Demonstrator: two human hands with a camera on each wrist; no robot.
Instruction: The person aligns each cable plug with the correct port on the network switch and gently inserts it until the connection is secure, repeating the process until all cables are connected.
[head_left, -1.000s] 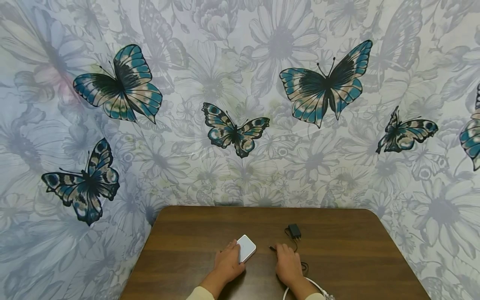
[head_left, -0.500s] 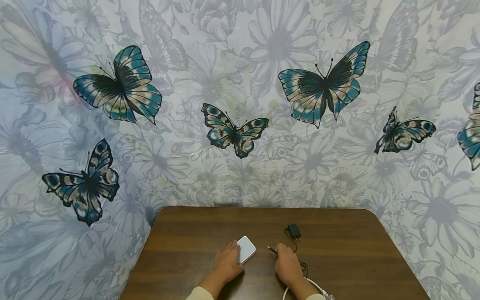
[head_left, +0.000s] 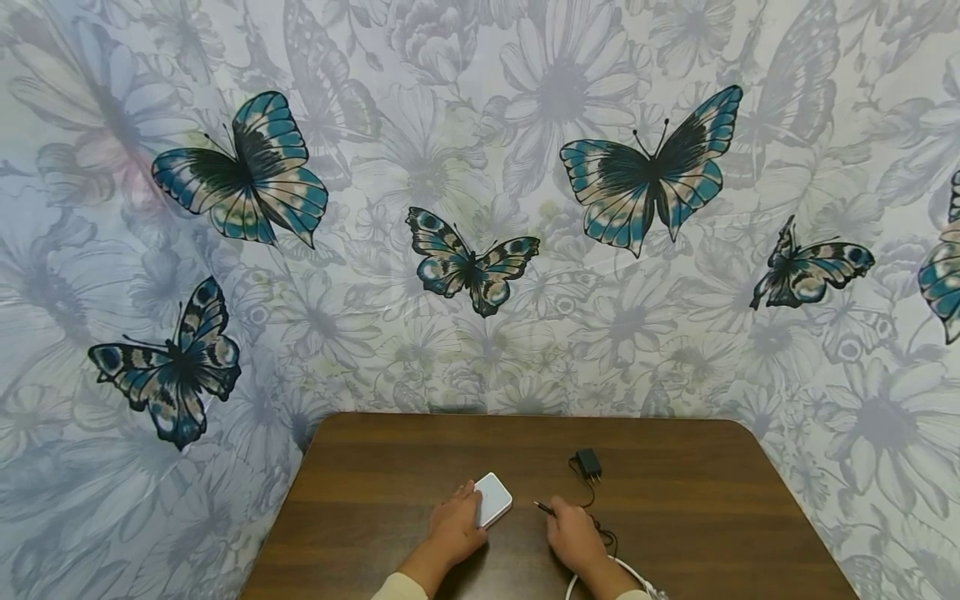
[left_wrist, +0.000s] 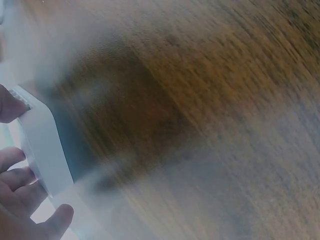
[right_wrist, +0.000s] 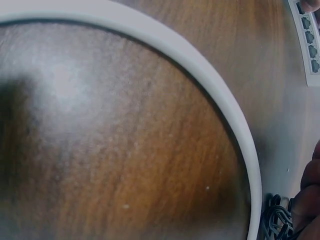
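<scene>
A small white network switch (head_left: 495, 500) lies on the brown table, its row of ports (right_wrist: 310, 37) showing in the right wrist view. My left hand (head_left: 453, 525) grips its near left part, thumb on one side and fingers on the other, as the left wrist view shows. To the right, my right hand (head_left: 573, 537) pinches a black barrel plug (head_left: 542, 507), tip pointing left toward the switch. The plug's thin black cord (right_wrist: 276, 220) lies bunched beside that hand. Farther back rests the black power adapter (head_left: 588, 461), prongs facing forward.
A white cable (head_left: 633, 571) curves by my right wrist and arcs large across the right wrist view. The wooden table (head_left: 375, 458) has rounded far corners and meets a wall (head_left: 480, 358) printed with flowers and butterflies.
My right hand has shifted slightly left and nearer, with the plug's metal tip now showing past the fingers. The left hand and the switch stay almost where they were.
</scene>
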